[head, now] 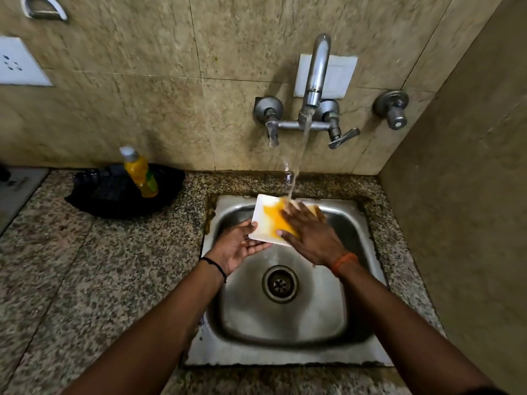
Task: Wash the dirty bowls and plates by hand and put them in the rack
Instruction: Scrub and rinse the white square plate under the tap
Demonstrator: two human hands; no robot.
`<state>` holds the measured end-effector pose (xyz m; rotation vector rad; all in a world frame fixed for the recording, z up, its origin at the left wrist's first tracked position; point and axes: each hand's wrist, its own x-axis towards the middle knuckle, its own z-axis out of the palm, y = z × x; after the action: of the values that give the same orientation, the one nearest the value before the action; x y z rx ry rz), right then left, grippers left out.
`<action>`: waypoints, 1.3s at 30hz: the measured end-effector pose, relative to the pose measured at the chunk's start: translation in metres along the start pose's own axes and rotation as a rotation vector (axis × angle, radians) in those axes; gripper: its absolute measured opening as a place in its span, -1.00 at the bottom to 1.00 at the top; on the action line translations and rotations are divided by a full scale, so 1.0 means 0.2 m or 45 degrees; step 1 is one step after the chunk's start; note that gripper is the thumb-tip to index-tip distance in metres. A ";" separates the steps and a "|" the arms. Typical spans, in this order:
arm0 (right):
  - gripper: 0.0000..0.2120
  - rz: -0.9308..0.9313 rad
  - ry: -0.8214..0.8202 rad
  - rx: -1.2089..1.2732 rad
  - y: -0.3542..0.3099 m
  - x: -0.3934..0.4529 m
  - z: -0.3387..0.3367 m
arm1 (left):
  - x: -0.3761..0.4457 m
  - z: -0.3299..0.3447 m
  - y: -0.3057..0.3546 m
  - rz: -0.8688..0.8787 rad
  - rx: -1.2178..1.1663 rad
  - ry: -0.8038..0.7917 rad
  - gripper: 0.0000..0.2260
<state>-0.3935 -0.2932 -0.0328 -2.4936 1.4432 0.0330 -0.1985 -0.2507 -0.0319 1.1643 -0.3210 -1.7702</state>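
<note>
A white square plate (263, 213) smeared with yellow-orange residue is held tilted over the steel sink (285, 323), under running water from the tap (315, 81). My left hand (238, 246) grips the plate's lower left edge from beneath. My right hand (308, 232) lies flat on the plate's face, fingers spread over the yellow smear. Whether a sponge is under it I cannot tell. The plate's right part is hidden by my right hand.
A yellow dish-soap bottle (139, 173) stands on a black cloth or pan (114, 195) on the granite counter (85, 266) left of the sink. Tap handles (340, 136) jut from the tiled wall. A side wall (456, 195) closes the right. The drain (280, 284) is open.
</note>
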 end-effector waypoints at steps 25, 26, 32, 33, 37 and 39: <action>-0.79 0.878 0.063 2.157 -0.07 -0.02 0.10 | -0.03 -0.01 0.20 0.389 0.642 0.076 -0.66; -0.85 0.876 0.083 2.097 -0.07 -0.01 0.09 | -0.03 -0.03 0.19 0.378 0.600 0.072 -0.65; -0.88 0.681 0.240 1.535 -0.03 -0.01 -0.03 | 0.02 -0.12 0.06 0.039 0.160 0.092 -0.71; -0.89 0.677 0.240 1.466 -0.03 -0.01 -0.05 | 0.02 -0.11 0.03 -0.026 0.106 0.091 -0.74; -0.78 0.695 0.285 1.195 0.00 -0.02 -0.12 | 0.04 -0.07 -0.05 -0.165 0.009 0.071 -0.73; -0.72 0.700 0.311 0.972 0.02 -0.03 -0.15 | 0.05 -0.03 -0.06 -0.193 0.040 0.052 -0.71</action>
<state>-0.4031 -0.2972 -0.0037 -1.4923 1.7593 -0.6126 -0.2018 -0.2518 -0.0487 1.2741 -0.2425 -1.8758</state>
